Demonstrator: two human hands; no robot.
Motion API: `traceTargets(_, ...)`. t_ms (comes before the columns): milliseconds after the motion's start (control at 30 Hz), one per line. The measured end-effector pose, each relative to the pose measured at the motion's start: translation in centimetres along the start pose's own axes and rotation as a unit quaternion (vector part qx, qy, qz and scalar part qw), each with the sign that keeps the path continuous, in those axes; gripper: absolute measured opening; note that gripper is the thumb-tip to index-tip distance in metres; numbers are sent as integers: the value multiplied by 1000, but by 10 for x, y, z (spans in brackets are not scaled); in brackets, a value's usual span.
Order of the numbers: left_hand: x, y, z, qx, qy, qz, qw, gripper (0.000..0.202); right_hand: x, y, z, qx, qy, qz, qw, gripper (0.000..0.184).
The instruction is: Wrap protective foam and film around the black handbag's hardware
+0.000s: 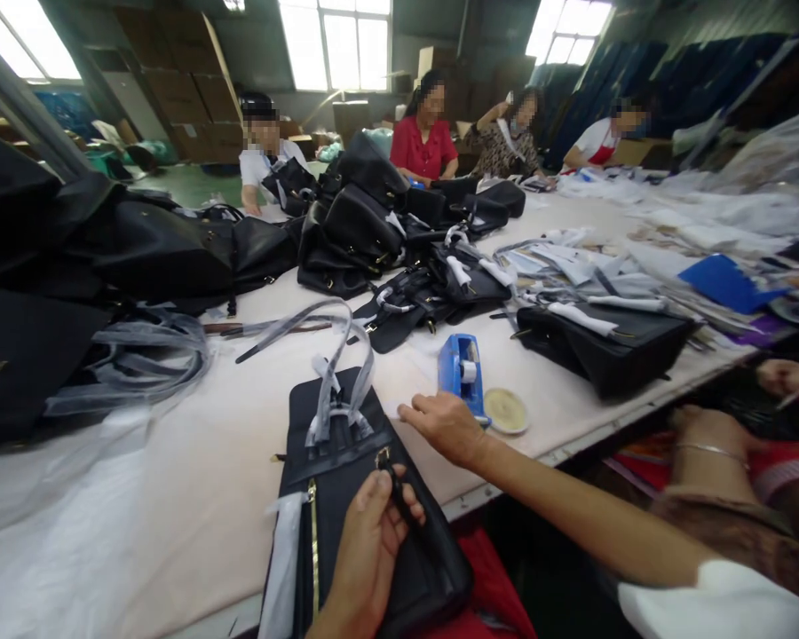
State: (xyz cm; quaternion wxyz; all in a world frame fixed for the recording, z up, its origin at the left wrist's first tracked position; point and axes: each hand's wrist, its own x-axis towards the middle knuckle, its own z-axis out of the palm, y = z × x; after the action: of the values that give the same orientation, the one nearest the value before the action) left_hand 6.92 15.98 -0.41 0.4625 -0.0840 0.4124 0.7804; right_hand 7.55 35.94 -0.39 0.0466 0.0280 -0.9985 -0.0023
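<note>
A black leather backpack (pixel 346 479) lies on the table's near edge, its straps sheathed in clear plastic film (pixel 336 404). My left hand (pixel 373 541) is closed around a short black buckled strap (pixel 399 486) on the bag. Over the table, just right of the bag, my right hand (pixel 445 428) has its fingers drawn together; whatever is at the fingertips is too small to make out. Right behind that hand stands a blue tape dispenser (pixel 451 357), with a round yellowish disc (pixel 506 411) beside it. A gold zipper (pixel 313 541) runs down the bag next to white wrapping (pixel 283 555).
Black bags (pixel 352 222) are heaped across the middle and left. Another black bag (pixel 599 342) with white-wrapped handles lies at the right. Film-wrapped straps (pixel 146 351) are piled at left. Several people work along the far side; another person's arm (pixel 712 453) is close at right.
</note>
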Motion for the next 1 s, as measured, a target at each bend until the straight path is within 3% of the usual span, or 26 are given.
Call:
traceTargets(167,1,1,-7,-18,30,-6,999,28,-52,-25,19,127,-96,36,987,29)
traceTargets(267,1,1,-7,-22,42,-22,999,26,-60,-27,24,174,-71,98,977,32)
traceTargets(433,1,2,-1,-2,41,-3,999,26,-34,-17,37,95,-4,132,987,67)
traceTargets(600,-5,3,3,70,37,44,996,33,7,-2,47,72,-93,129,985,89)
traceTargets(667,-8,3,2,88,32,55,994,36,17,3,45,61,-113,145,981,80)
traceTargets(800,-10,1,0,113,25,78,990,39,20,9,26,53,-107,168,979,21)
traceTargets(900,-9,1,-1,167,37,100,980,39,8,12,2,112,-58,139,982,22)
traceTargets(1000,-8,3,0,315,67,195,927,32,-6,12,-28,218,33,92,971,23)
